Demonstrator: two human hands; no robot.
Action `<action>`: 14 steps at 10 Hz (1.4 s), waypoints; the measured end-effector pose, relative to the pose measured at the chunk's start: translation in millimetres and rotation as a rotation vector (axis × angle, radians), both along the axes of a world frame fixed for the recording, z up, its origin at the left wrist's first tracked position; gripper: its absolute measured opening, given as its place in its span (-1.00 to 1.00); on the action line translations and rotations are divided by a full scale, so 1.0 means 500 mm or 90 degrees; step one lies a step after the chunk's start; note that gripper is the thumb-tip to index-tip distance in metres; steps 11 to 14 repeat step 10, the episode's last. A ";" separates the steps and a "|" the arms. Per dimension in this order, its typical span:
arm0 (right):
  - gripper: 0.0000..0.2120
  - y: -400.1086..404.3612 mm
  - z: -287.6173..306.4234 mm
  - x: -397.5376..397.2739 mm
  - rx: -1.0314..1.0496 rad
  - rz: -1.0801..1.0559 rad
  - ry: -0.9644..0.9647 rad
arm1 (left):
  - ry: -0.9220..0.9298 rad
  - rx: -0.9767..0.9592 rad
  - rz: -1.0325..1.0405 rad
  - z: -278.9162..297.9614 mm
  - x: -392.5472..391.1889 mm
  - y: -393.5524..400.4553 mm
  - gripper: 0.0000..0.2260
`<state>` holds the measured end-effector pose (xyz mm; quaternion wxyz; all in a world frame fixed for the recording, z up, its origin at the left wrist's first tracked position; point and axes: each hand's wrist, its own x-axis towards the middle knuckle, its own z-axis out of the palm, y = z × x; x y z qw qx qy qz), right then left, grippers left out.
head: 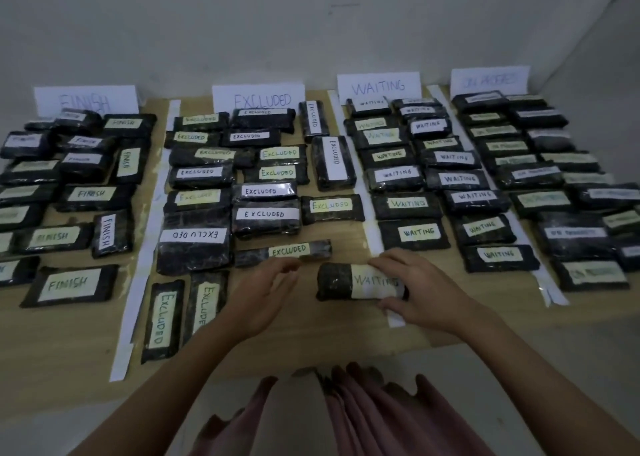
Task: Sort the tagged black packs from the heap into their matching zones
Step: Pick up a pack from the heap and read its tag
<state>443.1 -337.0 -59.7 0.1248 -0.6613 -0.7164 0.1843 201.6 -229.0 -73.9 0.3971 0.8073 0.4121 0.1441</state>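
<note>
The right hand (419, 289) curls over the right end of a black pack (337, 281) tagged WAITING, fingers and thumb gripping it. The left hand (263, 296) hovers loosely open just left of it. The pack lies on the near desk (311, 338), in front of the EXCLUDED zone.

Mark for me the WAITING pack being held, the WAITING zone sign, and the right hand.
WAITING pack (337, 281): head view, on its bare black left part.
WAITING zone sign (378, 86): head view, middle of the white card.
Right hand (420, 287): head view, back of the hand.
</note>
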 end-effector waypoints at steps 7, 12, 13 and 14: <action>-0.31 -0.169 -0.062 0.193 0.082 -0.105 -0.206 | 0.037 0.020 -0.169 -0.001 0.181 -0.061 -0.75; -0.42 -0.180 -0.073 0.216 0.066 -0.117 -0.161 | 0.048 0.011 -0.169 0.000 0.220 -0.089 -0.73; -0.42 -0.180 -0.073 0.216 0.066 -0.117 -0.161 | 0.048 0.011 -0.169 0.000 0.220 -0.089 -0.73; -0.42 -0.180 -0.073 0.216 0.066 -0.117 -0.161 | 0.048 0.011 -0.169 0.000 0.220 -0.089 -0.73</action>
